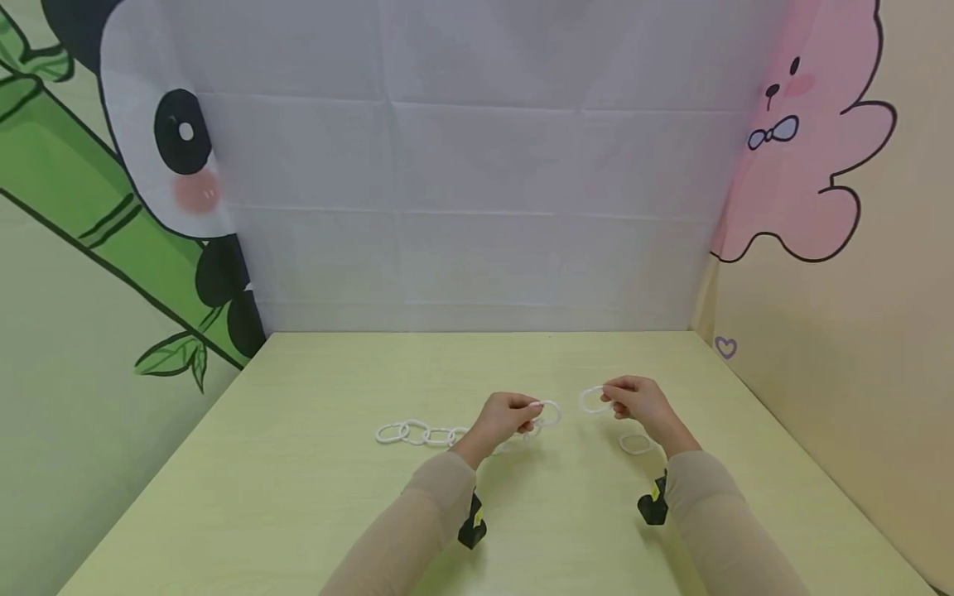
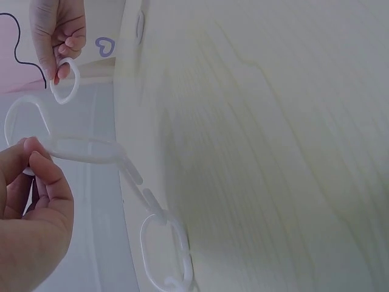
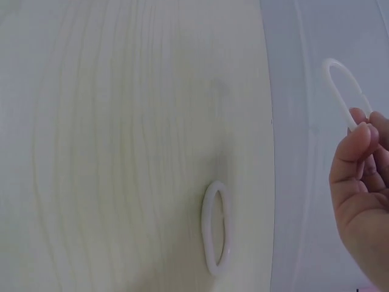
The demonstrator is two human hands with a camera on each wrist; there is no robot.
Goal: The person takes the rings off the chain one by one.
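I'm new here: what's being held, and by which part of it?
Left grip: end link of a chain; right grip: a separate link; each by one end.

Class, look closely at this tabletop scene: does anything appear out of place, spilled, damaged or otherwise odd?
Nothing stands out. The left hand pinches the end link of a white chain, the right hand pinches a separate link, and another loose link lies flat on the table. No spill or plain damage shows.

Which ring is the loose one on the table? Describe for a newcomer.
On the pale yellow table, go to the right hand in the head view. Just below it lies a single white oval ring, the only one neither held nor linked into the chain.
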